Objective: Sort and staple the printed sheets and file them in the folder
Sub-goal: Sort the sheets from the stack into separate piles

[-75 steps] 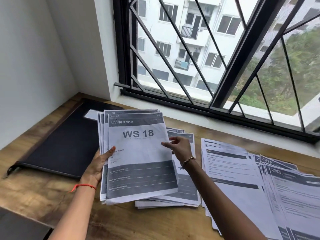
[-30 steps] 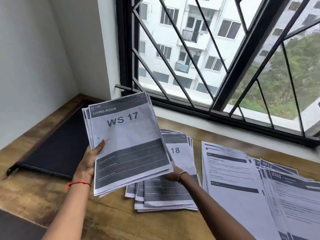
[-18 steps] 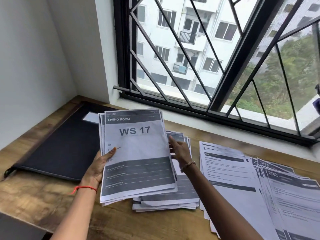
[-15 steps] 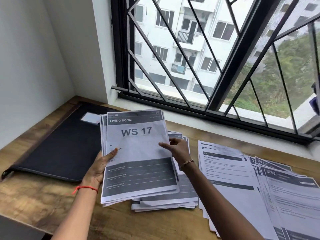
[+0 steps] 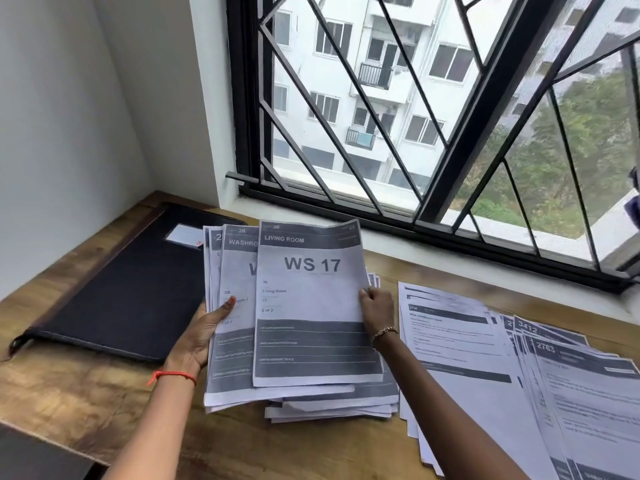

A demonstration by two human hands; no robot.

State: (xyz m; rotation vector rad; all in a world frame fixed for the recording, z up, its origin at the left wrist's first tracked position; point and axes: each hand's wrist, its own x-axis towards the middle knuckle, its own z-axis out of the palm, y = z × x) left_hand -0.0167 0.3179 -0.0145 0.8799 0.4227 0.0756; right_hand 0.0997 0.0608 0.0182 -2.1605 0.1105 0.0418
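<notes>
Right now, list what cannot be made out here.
Head view:
Washroom sheet: its number, covered by the WS 17 sheet.
Pile beneath: faces covered by those sheets.
Folder label: too small to read.
Right spread: small print blurred, lower part cut by the frame edge.

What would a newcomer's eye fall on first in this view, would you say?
The bold WS 17 sheet at centre, pinched at its right edge by the right hand. The left hand holds the stack behind it; a black folder lies left, fanned sheets right.
</notes>
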